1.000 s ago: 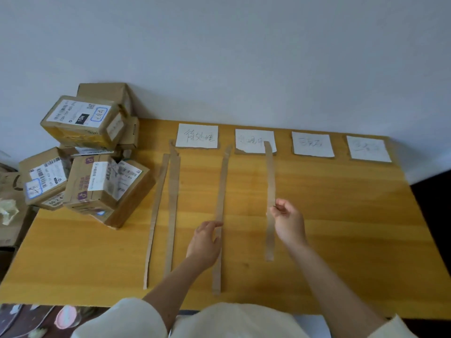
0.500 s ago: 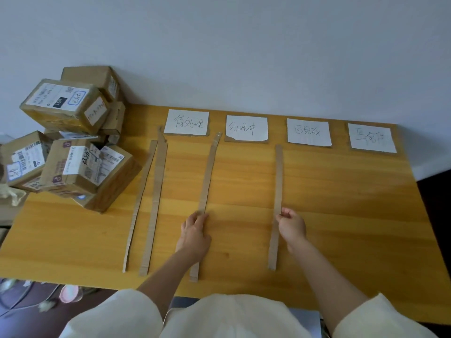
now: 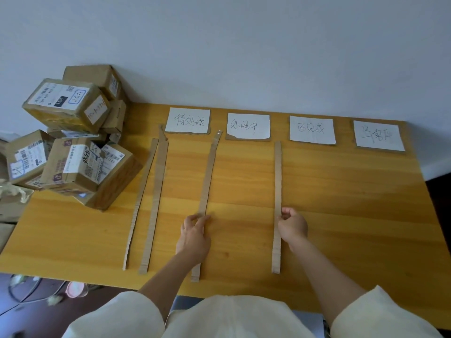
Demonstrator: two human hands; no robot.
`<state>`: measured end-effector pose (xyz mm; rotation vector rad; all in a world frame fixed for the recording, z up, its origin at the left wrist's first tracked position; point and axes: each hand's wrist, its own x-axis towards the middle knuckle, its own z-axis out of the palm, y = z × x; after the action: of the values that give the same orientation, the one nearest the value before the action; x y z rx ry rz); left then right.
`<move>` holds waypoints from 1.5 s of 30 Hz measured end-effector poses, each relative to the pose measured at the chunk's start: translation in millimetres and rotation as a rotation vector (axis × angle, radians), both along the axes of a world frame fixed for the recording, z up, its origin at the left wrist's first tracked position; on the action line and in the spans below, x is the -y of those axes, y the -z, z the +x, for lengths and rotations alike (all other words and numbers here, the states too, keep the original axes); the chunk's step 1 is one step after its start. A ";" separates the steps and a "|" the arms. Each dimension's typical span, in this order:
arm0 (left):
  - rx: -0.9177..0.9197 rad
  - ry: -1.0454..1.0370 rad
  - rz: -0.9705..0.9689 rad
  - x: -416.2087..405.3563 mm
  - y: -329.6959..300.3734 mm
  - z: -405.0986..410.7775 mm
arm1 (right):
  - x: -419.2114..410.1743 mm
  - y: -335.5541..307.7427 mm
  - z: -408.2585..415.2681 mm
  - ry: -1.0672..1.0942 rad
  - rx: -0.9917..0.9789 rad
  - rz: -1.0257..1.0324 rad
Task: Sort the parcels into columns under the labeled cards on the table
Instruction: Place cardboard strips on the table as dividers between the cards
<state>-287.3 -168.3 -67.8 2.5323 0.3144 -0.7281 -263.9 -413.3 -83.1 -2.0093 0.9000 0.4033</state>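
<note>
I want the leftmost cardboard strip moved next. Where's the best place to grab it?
Probably pinch the leftmost strip near its middle, by its long edges, coming from the left: that side is bare table, while another strip lies close on its right. It is long, thin and flat, so an end grip would likely let it sag.

wooden table (image 3: pixel 341 203) bears parcels (image 3: pixel 80 154), cards (image 3: pixel 249 126), cardboard strips (image 3: pixel 277 206).

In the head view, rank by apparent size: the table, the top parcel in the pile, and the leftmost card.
1. table
2. top parcel
3. leftmost card
The parcel and card look fairly close, and the wide lens distorts the edges, so that order is unsure.
</note>
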 end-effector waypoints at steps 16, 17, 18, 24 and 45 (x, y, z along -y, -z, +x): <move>0.158 -0.290 -0.106 -44.1 -11.6 -0.5 | -14.4 3.4 5.6 -0.139 -0.082 -0.364; 0.186 -0.363 -0.088 -53.9 -13.3 -0.1 | -17.7 1.3 5.4 -0.139 -0.080 -0.384; 0.205 -0.425 -0.064 -64.9 -14.8 0.6 | -22.4 -1.6 5.4 -0.134 -0.067 -0.418; 0.111 -0.605 0.081 -131.4 -13.4 2.7 | -89.4 -22.6 10.6 -0.334 0.151 -0.393; 0.136 -0.553 -0.232 -176.8 -24.8 12.8 | -248.6 -48.2 19.3 -0.631 0.081 0.177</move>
<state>-274.6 8.5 -43.0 2.1125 0.7911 -0.3498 -244.5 -164.7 -34.9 -2.0906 0.1501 0.7126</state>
